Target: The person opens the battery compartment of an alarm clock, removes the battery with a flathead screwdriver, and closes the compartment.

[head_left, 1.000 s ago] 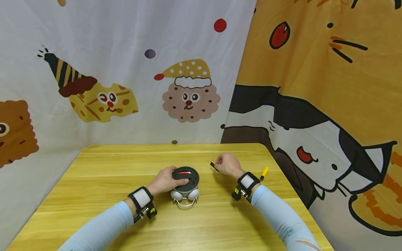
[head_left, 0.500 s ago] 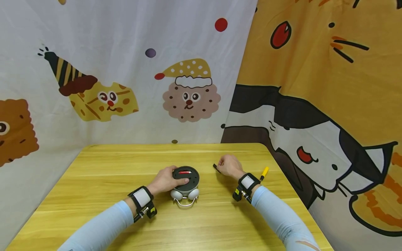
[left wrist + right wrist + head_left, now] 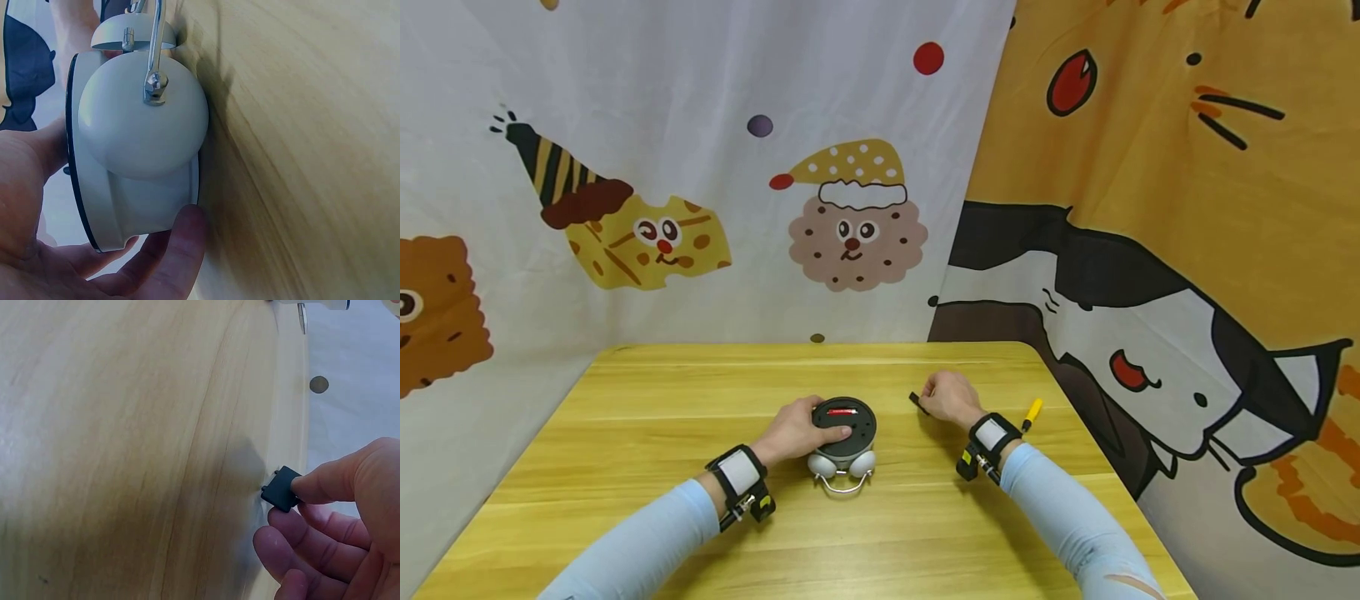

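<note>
A twin-bell alarm clock (image 3: 859, 427) lies on its face on the table, its black back upward and its bells toward me. A red battery (image 3: 842, 411) shows in the open slot in its back. My left hand (image 3: 792, 430) grips the clock from the left, thumb across the back. In the left wrist view, fingers (image 3: 185, 250) curl around the clock's pale case (image 3: 140, 203) beside a bell (image 3: 144, 119). Right of the clock, my right hand (image 3: 953, 397) pinches a small black battery cover (image 3: 280, 489) between thumb and fingertips; two small tabs stick out from one edge.
A yellow-handled tool, apparently a screwdriver (image 3: 1033, 411), lies to the right beyond my right wrist. The wooden table (image 3: 700, 379) ends at a printed cartoon curtain (image 3: 700, 108) behind and on the right. Both wrists carry strapped-on cameras.
My right hand, pinching the battery cover, has shifted slightly right and toward me, then stayed nearly still. My left hand and the clock have not visibly moved.
</note>
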{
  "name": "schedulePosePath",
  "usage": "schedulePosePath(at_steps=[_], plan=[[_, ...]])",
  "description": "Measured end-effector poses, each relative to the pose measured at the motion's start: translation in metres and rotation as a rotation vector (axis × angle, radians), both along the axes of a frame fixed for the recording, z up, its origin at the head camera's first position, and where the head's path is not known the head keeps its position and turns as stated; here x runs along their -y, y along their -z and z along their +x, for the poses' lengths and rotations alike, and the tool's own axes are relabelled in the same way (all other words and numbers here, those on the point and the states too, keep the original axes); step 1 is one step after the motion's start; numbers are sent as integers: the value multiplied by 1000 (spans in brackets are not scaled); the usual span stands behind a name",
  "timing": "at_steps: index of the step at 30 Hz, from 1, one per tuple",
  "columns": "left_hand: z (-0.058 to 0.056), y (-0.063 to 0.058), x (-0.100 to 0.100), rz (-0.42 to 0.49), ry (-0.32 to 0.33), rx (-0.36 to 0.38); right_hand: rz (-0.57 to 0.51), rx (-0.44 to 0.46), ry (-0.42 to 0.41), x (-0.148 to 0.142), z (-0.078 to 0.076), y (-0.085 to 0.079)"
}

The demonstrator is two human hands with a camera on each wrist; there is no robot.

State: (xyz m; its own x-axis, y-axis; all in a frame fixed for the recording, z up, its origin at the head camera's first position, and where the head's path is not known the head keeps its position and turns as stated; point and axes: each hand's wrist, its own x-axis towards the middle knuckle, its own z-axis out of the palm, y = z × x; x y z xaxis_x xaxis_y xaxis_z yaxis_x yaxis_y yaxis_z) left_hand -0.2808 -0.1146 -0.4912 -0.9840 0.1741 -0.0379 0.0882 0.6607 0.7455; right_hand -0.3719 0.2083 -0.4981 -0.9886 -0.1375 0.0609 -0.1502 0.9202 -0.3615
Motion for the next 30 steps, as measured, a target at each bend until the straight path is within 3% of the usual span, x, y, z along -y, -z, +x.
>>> schedulePosePath(at_steps=[30], plan=[[-1,2,0,-1,-1,-5,25,94,51,-5,-5,3]])
